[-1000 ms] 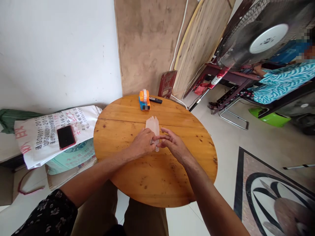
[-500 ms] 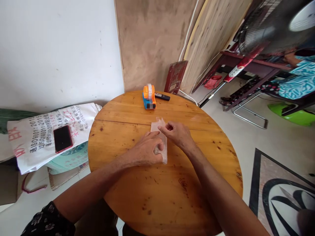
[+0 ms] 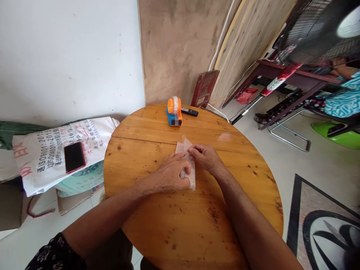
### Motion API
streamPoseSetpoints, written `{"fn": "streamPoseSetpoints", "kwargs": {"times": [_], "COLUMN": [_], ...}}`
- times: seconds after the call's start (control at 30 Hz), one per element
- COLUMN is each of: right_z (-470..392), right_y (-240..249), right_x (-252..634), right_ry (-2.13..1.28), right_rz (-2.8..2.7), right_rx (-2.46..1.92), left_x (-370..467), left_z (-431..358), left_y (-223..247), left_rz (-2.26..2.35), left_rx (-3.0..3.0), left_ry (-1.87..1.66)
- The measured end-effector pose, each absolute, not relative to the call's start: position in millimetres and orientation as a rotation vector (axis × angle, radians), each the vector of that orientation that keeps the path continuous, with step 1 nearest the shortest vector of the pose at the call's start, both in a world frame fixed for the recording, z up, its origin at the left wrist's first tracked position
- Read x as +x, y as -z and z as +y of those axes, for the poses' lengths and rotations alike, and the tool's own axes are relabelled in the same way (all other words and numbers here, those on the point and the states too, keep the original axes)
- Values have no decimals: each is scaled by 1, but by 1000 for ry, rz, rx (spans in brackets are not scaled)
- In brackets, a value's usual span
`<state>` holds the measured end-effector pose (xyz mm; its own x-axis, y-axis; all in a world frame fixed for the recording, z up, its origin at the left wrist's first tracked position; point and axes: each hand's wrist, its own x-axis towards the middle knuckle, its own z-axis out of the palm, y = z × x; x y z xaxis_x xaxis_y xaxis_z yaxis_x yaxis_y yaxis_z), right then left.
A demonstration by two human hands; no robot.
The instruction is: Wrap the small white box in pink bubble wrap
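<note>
A small piece of whitish, translucent bubble wrap lies on the round wooden table, partly covered by my hands. My left hand holds it down against the wood, thumb and forefinger curved over its near part. At its right edge, my right hand pinches a raised flap between thumb and fingertips. Beyond both hands stands an orange and blue tape dispenser with a roll of clear tape.
Behind the dispenser lies a dark remote control. To the left, a phone rests on a printed white sack. A red wooden chair stands behind the table. At right are a fan and a seated person.
My right hand has closed its fingers on the wrap's edge, and a flap at the far end now stands up. My left hand stays on the wrap. The view has shifted slightly.
</note>
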<state>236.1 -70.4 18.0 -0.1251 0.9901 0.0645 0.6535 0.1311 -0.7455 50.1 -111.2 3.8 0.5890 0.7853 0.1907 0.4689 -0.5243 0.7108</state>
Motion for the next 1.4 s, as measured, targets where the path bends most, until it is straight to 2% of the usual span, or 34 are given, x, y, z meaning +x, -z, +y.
{"fn": "streamPoseSetpoints", "kwargs": {"times": [0.13, 0.57, 0.77, 1.0, 1.13, 1.4], "right_z": [-69, -66, -66, -60, -48, -26], "right_y": [-18, -13, -5, 1, 4, -10], "right_x": [243, 255, 248, 250, 258, 242], "right_ry": [-845, -691, -632, -738, -705, -638], "right_rz": [-1885, -2081, -2209, -1890, -1655, -1781], "right_rx": [-1505, -1486, -1510, -1474, -1591, -1902], "left_x": [50, 48, 47, 48, 48, 49], "left_z": [-112, -111, -117, -114, -112, -113], "left_y": [-3, -7, -1, 4, 4, 4], "left_rz": [979, 914, 923, 843, 830, 832], "left_rx": [2224, 2156, 2264, 2327, 2326, 2310], "left_ry": [-674, -699, -854, -890, -882, -864]}}
